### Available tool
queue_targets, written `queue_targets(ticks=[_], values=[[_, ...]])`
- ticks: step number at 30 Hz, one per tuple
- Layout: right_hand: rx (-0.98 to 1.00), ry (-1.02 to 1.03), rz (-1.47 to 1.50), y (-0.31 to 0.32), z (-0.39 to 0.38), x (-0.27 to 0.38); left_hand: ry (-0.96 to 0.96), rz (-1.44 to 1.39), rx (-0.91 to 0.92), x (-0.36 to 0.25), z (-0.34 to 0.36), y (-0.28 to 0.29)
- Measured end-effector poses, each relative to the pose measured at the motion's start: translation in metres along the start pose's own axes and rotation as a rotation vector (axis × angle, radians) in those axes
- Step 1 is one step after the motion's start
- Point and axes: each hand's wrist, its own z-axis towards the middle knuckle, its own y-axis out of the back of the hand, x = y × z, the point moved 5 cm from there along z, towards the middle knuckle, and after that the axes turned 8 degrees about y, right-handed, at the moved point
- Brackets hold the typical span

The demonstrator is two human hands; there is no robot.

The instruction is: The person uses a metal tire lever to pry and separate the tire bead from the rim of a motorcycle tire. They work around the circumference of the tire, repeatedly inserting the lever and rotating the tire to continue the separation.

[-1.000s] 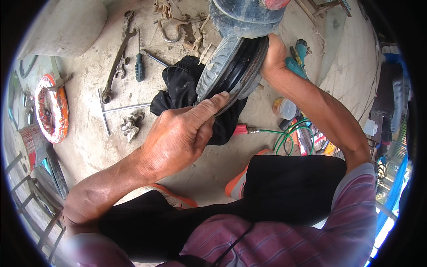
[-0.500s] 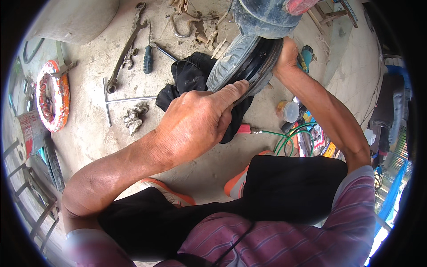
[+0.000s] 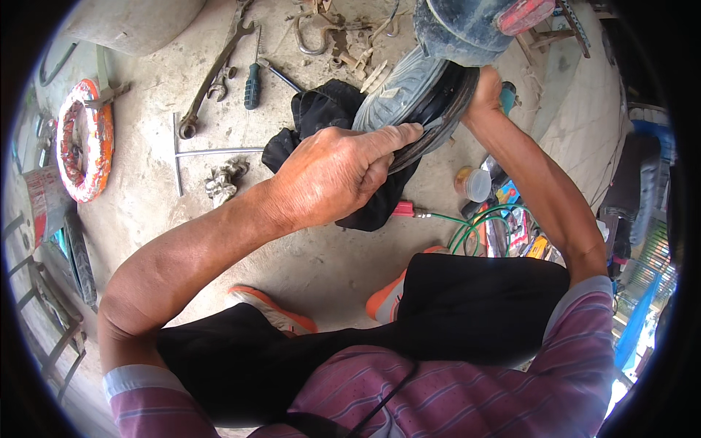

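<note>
The wheel (image 3: 429, 102) lies ahead-right of the left hand (image 3: 339, 171), one finger extended over it, pinch unconfirmed, its long axis slanting away toward the right hand (image 3: 485, 95), fingers hidden.

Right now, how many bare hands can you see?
2: the left hand at the near side of the tyre, index finger extended, and the right hand at its right side, fingers mostly hidden.

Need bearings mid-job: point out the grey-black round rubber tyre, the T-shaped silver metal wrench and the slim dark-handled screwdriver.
Tyre (image 3: 406, 93), head view: grey tread.
T-shaped wrench (image 3: 219, 152), head view: long shaft.
Screwdriver (image 3: 252, 86), head view: dark handle.
</note>
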Motion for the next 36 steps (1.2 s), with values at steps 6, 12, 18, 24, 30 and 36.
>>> queue_targets(ticks=[6,12,18,24,30,36], values=[[-0.114,-0.19,0.397,-0.015,-0.009,0.005,0.128,0.129,0.067,0.003,-0.044,-0.001],[-0.057,-0.18,0.215,-0.01,-0.012,0.019,0.093,0.027,0.005,-0.006,-0.027,-0.008],[-0.178,-0.239,0.388,-0.026,-0.017,0.02,0.149,-0.002,0.022,-0.006,-0.035,-0.008],[-0.08,-0.064,0.192,-0.013,-0.01,0.006,0.161,-0.058,0.035,-0.02,-0.005,-0.006],[-0.143,-0.187,0.361,-0.015,-0.01,0.011,0.194,-0.019,0.091,0.0,-0.039,-0.006],[-0.175,-0.188,0.413,-0.031,-0.025,0.03,0.035,0.071,-0.013,-0.001,-0.003,-0.006]])
